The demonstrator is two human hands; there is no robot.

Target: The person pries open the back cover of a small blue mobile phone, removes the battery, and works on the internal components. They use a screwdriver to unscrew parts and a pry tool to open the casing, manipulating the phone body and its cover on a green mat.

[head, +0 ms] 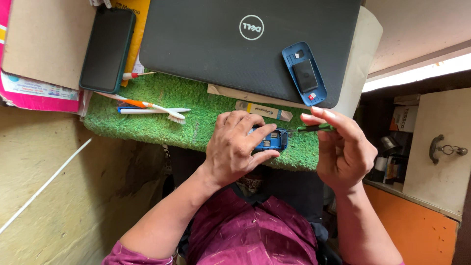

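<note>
At the green mat's (147,128) near edge, left hand (233,147) fingers clamped on opened blue phone (272,140), right hand (343,147) pinching green-handled tool (316,128)

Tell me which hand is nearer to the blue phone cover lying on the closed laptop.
The right hand. It holds a green tool just below the blue phone cover; the left hand is lower and further left, holding the opened blue phone.

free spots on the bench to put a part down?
Bare green mat between the toothbrush and the left hand; also most of the closed laptop lid, left of the blue back cover. Crowded: the mat's right end, where both hands work, right hand holding a green tool.
</note>
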